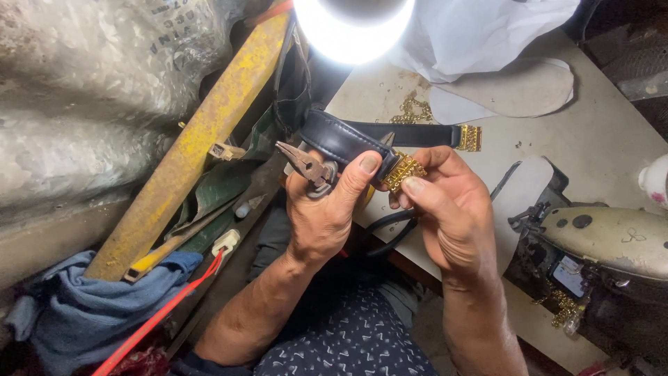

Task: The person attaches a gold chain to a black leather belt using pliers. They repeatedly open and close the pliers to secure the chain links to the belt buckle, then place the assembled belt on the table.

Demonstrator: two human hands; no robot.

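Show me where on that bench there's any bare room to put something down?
The bare patch of the table lies between the pale insole, the black strap and the sewing machine. It is crowded on the left, around the yellow bar, blue cloth and both hands.

A pale worktable (598,139) carries a shoe insole (518,87), gold chain (412,110), white cloth (480,31) and sewing machine (612,244).
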